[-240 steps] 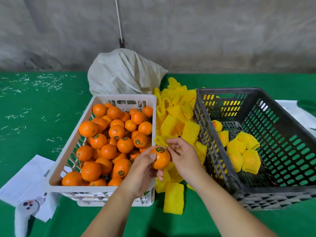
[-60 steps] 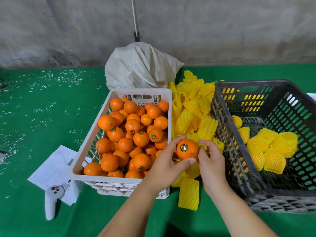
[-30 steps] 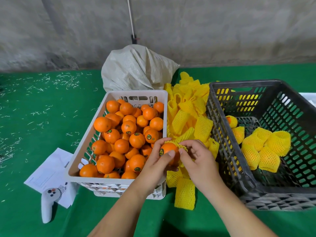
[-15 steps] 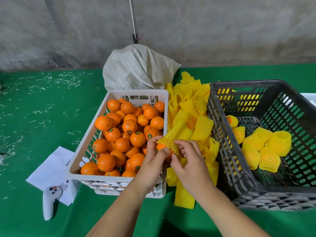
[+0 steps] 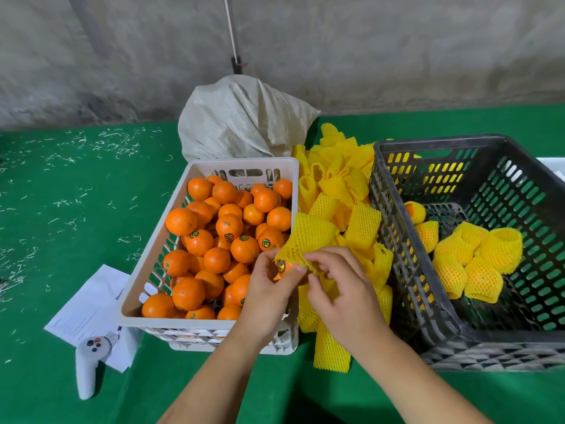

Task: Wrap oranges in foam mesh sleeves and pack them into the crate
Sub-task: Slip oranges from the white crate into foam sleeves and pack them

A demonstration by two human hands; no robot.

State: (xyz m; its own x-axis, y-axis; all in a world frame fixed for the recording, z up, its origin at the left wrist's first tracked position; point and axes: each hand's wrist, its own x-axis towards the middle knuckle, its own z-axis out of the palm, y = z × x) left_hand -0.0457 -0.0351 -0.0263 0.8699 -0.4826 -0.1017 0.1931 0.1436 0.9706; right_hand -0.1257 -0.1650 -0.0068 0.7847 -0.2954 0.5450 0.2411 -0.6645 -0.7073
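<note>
An orange [image 5: 286, 268] sits in the left hand's [image 5: 269, 293] grip while the right hand [image 5: 342, 289] pinches a foam sleeve [image 5: 307, 240] over it, between the white crate [image 5: 154, 258] of oranges and the black crate [image 5: 409, 270] holding wrapped ones.

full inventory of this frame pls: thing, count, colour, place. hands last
white crate: 1, white, centre-left on table
loose oranges: dozens, orange, in white crate
foam sleeve pile: many, yellow, between the crates
dark crate: 1, dark grey, right
wrapped oranges: about seven, yellow mesh, in dark crate
sack: 1, off-white, behind white crate
papers: a few, white, left of white crate
controller: 1, white, on papers' near edge
table cloth: 1, green
held orange: 1, orange, mostly hidden
held sleeve: 1, yellow, over held orange
left hand: grips held orange
right hand: pinches held sleeve
</note>
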